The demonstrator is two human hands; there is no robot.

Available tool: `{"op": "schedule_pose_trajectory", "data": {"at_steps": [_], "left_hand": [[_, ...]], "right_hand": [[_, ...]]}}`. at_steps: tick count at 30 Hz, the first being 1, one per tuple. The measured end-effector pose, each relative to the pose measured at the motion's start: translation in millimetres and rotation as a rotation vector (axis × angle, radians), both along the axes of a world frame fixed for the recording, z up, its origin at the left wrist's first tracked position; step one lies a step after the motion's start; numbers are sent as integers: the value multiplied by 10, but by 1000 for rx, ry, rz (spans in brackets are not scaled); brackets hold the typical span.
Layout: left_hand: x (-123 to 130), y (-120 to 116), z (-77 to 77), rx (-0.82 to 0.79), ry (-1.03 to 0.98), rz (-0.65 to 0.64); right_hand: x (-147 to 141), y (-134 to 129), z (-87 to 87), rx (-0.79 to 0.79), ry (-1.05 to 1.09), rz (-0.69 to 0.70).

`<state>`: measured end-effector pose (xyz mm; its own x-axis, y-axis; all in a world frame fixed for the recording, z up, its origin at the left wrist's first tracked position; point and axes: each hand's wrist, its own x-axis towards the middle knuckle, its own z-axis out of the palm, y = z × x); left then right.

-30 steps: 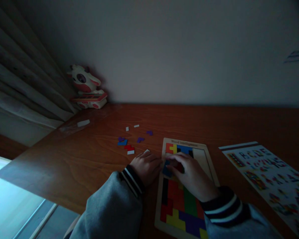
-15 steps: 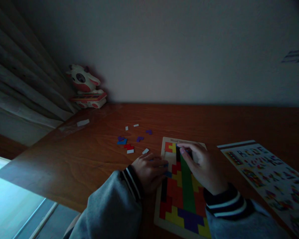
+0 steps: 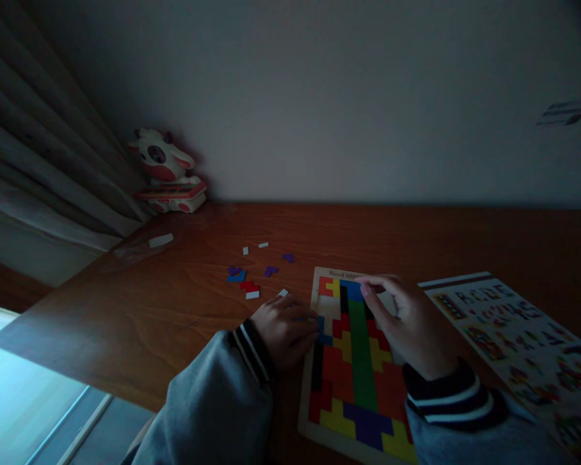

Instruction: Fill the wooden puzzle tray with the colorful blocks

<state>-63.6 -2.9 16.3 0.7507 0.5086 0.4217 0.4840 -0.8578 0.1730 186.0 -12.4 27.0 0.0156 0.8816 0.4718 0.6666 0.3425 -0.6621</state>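
R hand [image 3: 401,315] is poising thumb & index nearly together by the blue pc [image 3: 354,292] at far end of the board [image 3: 341,444], L hand [image 3: 285,328] is resting at its left edge (can't tell if either's gripping), w/ pc prob. feeling light, stiff, slick, best edge-pinched.

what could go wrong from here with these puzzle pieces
The left hand has its fingertips right by the blue piece at the left side of the board, so a small slip might shift it. A loose white piece lies just beyond that hand and could get brushed aside. The right hand, over the board's upper right, might knock pieces beneath it.
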Motion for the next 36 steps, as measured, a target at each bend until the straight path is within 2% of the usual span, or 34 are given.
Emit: {"op": "schedule_pose_trajectory", "data": {"at_steps": [2, 6, 8, 9, 10, 12, 15, 17, 20, 24, 36], "left_hand": [[-106, 76, 2, 35, 6, 120], [-503, 274, 25, 47, 89, 550], [-695, 343, 49, 36, 133, 675], [-760, 361, 63, 28, 145, 689], [-797, 367, 76, 15, 150, 662], [-780, 343, 97, -18, 147, 508], [-585, 254, 103, -54, 125, 246], [-430, 198, 85, -58, 128, 166], [-290, 161, 27, -40, 146, 109], [-273, 174, -43, 9, 146, 53], [-186, 142, -19, 104, 90, 70]], "right_hand": [[22, -18, -1, -13, 3, -14], [76, -45, -9, -27, 12, -30], [103, -47, -12, -19, 10, -32], [116, -46, -13, -15, 5, -33], [127, -44, -13, -12, -2, -35], [143, -40, -11, -4, -10, -41], [148, -43, 0, -8, -13, -52], [139, -54, 11, -11, -17, -59], [115, -76, 34, -9, -24, -61], [80, -91, 76, 1, -19, -58], [-28, -154, 190, 25, 34, -22]]}}
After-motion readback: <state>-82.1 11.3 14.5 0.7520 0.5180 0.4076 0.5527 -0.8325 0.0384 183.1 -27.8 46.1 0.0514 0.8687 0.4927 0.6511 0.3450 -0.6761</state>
